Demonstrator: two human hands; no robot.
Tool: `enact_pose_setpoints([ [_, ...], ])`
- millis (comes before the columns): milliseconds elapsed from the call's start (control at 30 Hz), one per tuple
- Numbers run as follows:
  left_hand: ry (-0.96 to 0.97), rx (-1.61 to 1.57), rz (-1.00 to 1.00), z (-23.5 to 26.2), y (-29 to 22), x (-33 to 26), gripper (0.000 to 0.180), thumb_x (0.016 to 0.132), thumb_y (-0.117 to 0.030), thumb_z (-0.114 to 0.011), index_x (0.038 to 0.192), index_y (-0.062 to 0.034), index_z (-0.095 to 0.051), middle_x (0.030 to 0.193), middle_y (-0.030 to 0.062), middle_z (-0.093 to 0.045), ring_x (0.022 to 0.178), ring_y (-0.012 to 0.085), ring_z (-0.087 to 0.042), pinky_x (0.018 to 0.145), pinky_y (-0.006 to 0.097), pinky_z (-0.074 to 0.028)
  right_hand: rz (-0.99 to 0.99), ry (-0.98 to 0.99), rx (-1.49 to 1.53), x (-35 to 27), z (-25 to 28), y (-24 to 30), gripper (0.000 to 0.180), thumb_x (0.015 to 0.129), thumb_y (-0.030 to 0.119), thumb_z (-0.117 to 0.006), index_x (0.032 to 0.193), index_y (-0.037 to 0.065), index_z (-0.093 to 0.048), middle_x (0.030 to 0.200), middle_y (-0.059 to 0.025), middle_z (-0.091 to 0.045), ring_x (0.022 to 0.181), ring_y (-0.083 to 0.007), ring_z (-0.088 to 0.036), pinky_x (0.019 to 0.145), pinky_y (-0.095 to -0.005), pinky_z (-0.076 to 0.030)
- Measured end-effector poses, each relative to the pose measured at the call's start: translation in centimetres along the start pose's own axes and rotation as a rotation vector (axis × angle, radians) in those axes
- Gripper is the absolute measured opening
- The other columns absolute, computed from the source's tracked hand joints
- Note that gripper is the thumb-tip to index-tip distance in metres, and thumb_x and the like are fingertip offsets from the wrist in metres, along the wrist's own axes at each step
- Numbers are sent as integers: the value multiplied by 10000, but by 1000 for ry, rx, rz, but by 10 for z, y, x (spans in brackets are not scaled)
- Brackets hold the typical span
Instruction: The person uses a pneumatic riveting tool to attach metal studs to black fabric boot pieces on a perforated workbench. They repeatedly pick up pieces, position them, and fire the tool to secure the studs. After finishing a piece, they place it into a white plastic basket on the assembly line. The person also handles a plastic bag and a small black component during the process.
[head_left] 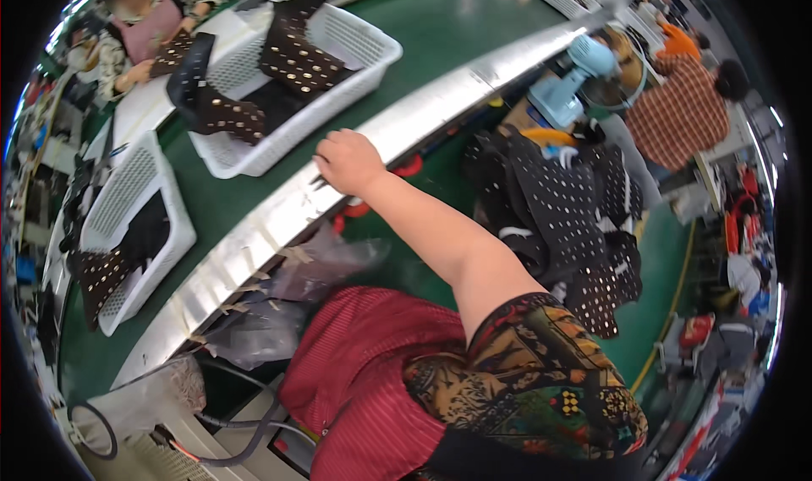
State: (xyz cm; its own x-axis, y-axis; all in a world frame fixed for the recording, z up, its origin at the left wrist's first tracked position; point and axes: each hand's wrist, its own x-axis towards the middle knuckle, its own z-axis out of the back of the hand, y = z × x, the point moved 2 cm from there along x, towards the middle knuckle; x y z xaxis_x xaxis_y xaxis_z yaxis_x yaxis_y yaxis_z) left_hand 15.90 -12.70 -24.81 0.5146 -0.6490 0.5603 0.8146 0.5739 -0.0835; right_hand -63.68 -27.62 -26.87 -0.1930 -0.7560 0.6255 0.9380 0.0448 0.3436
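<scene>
My right hand (348, 161) rests on the silver metal rail (440, 100) along the near edge of the green conveyor belt, my forearm stretched out to it. Its fingers are curled and closed. A small dark tip pokes out beneath them, too small to name. Just beyond the hand stands a white perforated plastic basket (372, 58), with dark brown fabric pieces (296, 49) with pale dots lying in it and over its rim. My left hand is out of view.
Another white basket (182, 236) with dark fabric stands on the belt at left. Dotted dark garments (550, 202) are heaped at right, near a light-blue fan (562, 87). Plastic bags (262, 333) hang below the rail. Across the belt, a person (148, 32) handles dotted fabric.
</scene>
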Motion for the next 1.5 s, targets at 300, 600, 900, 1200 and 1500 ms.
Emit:
enact_pose_setpoints([
  [300, 81, 95, -84, -10, -2, 14, 278, 841, -234, -566, 904, 24, -648, 892, 202, -659, 793, 332, -643, 689, 443, -518, -45, 15, -64, -4, 3, -2, 145, 765, 217, -619, 703, 88, -590, 775, -73, -566, 824, -265, -558, 731, -389, -474],
  [600, 356, -64, 16, -32, -5, 28, 422, 799, -293, -602, 1094, 8, -617, 1036, 213, -631, 941, 321, -613, 799, 427, -496, -27, 0, -68, -5, 2, -8, 143, 762, 214, -617, 702, 86, -598, 764, -77, -572, 804, -263, -562, 721, -392, -473],
  [900, 326, -183, 111, -9, 1, 11, 328, 859, -149, -513, 1097, 66, -579, 1079, 229, -619, 994, 350, -591, 856, 395, -457, 37, 24, 39, 1, 2, -3, 115, 751, 128, -593, 678, 40, -583, 699, -169, -566, 741, -359, -566, 704, -463, -447],
  [1200, 300, -248, 221, 5, -18, -13, 186, 847, -111, -559, 975, 12, -616, 945, 175, -636, 873, 306, -602, 785, 381, -472, -33, 135, -80, 2, 6, 9, 99, 827, 156, -588, 798, 63, -572, 749, -111, -597, 745, -321, -560, 676, -445, -446],
  [1500, 279, -339, 269, 4, -12, -14, 170, 838, -99, -568, 946, 19, -624, 934, 170, -635, 868, 299, -599, 781, 374, -465, -87, 184, -143, 6, 5, 14, 127, 837, 180, -581, 793, 62, -565, 748, -116, -612, 743, -329, -566, 673, -459, -450],
])
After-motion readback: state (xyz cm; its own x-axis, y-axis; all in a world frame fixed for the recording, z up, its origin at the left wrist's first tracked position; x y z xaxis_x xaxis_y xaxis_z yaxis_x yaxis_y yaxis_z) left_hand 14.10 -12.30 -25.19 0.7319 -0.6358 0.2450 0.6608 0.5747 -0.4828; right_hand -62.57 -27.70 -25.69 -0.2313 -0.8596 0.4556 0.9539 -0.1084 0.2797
